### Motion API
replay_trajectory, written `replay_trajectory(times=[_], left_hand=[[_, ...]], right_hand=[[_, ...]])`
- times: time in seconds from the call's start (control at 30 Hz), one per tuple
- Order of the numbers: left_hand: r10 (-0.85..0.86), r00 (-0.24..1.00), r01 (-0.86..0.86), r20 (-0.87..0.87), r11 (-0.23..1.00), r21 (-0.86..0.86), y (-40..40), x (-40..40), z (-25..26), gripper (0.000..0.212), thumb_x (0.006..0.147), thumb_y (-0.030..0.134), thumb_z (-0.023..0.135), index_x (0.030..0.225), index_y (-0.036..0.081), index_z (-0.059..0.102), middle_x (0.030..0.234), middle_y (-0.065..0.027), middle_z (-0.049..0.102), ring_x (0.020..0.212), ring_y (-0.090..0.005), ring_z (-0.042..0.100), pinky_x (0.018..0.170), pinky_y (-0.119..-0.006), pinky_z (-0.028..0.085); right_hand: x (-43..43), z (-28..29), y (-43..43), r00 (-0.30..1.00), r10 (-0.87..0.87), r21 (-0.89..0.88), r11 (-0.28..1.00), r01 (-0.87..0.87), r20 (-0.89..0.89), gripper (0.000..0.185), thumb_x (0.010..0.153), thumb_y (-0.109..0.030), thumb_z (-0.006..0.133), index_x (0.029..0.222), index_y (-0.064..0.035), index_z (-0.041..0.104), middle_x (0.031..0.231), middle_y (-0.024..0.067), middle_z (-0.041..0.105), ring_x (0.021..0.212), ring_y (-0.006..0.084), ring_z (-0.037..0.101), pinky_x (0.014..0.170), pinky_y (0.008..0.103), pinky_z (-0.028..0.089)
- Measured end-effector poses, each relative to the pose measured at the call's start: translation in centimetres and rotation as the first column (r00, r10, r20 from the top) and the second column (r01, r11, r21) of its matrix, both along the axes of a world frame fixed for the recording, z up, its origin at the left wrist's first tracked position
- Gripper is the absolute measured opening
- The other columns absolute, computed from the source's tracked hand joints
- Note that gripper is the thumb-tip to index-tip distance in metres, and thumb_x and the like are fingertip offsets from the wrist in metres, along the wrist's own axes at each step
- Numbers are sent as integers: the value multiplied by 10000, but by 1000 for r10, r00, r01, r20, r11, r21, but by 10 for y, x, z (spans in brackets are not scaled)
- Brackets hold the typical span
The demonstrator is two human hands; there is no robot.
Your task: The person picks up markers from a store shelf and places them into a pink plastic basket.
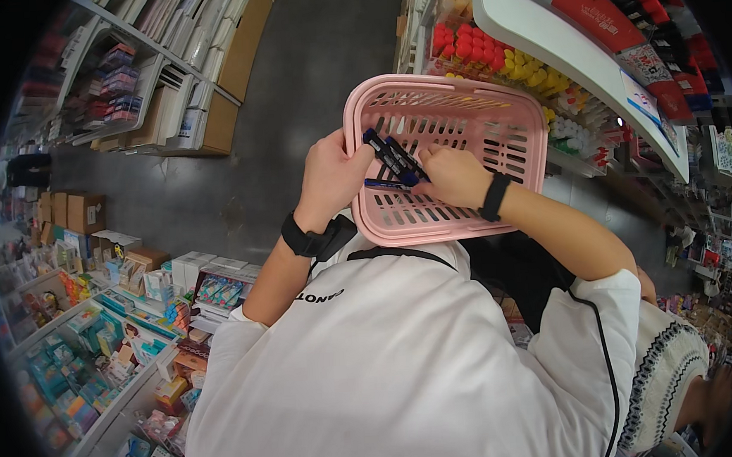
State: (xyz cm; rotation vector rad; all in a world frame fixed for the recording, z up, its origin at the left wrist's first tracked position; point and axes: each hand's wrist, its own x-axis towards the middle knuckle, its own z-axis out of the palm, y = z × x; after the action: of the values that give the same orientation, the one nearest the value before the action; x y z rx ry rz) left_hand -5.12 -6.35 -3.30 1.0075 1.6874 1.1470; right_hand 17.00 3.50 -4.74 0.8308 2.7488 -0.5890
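Note:
A pink plastic shopping basket (453, 229) with slotted sides is held in front of my white shirt, its open top facing me. My left hand (333, 174) grips its left rim, with the thumb over the edge. Inside, several dark markers with blue ends (392, 157) lie together near that side. My right hand (453, 171) reaches into the basket, its fingers at the right ends of the markers. Its thumb is beside the lowest marker (387, 183). Whether the fingers hold any of them is hidden by the hand.
A display shelf with red-capped and yellow-capped bottles (471, 46) stands close by at the right, under a white curved counter edge (555, 38). Shelves of paper goods (177, 52) are at upper left, stationery bins (81, 361) at lower left. Another person's patterned sleeve (665, 374) is at lower right.

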Motion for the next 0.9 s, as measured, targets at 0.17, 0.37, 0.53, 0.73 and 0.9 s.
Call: replay_trajectory(times=[0.17,0.37,0.53,0.73,0.9], left_hand=[[4,998,-4,63,1000,2,1,9,4,250,856,138,624,977,-71,691,703,-97,681,638,-117,615,627,-309,518],[-70,996,72,53,997,-38,-3,14,9,232,941,115,626,1053,-75,696,812,-20,697,718,-48,594,642,-251,496],[-42,999,42,-20,999,7,-2,21,11,265,858,152,623,994,-64,697,707,-143,693,626,-158,650,635,-339,531],[-52,991,60,-123,996,59,3,18,7,253,863,151,627,991,-56,697,709,-161,689,622,-184,661,620,-358,522],[-49,998,50,-44,999,14,9,18,9,242,873,146,628,1001,-44,705,738,-143,705,660,-181,674,639,-356,524]], right_hand=[[2,-50,5,991,-36,11,999,35,127,342,872,-164,751,1045,83,590,993,271,675,870,432,711,719,492,580],[11,-67,-2,984,-143,-113,981,155,108,250,835,-74,663,1002,96,589,941,287,707,841,416,727,715,503,584],[15,-71,-8,994,-96,-16,995,97,55,206,860,-105,663,984,47,599,906,230,699,846,412,714,744,497,579],[17,-72,6,982,-182,108,978,176,50,184,849,-78,609,986,43,625,858,240,718,855,402,728,699,488,597],[28,-47,14,981,-159,44,985,164,-110,237,913,-137,606,1019,74,583,836,258,690,829,446,692,738,530,563]])
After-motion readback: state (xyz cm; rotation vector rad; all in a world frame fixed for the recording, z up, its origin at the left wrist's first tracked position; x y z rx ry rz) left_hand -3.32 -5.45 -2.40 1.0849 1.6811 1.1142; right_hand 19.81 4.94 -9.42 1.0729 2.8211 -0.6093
